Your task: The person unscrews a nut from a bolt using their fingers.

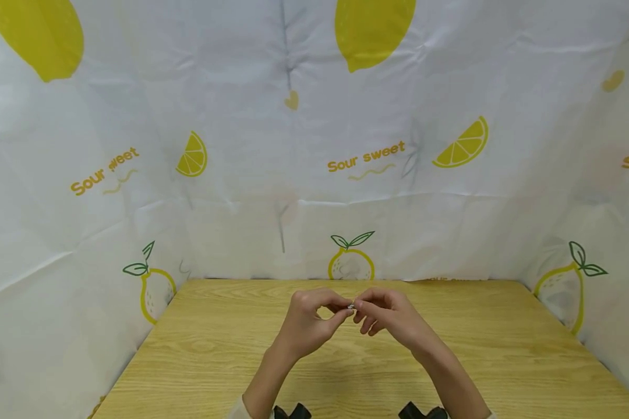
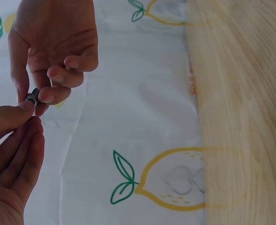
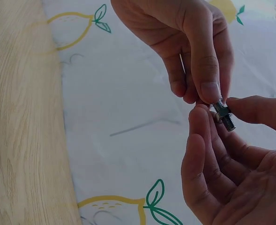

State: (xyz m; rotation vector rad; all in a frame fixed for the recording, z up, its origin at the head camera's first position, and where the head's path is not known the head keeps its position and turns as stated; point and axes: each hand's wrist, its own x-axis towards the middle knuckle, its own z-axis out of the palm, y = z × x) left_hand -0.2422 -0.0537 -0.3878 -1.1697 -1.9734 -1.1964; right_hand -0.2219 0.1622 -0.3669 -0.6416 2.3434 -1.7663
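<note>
Above the wooden table (image 1: 215, 349), midway between the two hands, hangs a small threaded metal bolt (image 3: 229, 123) with a nut (image 3: 223, 112) around it. Coming from the left, the left hand (image 1: 310, 326) pinches one end between thumb and fingertips, the gap nearly closed. From the right, the right hand (image 1: 395, 317) pinches the bolt too, its other fingers loosely bent. At the far edge stands a white lemon-printed sheet (image 1: 251, 233).
</note>
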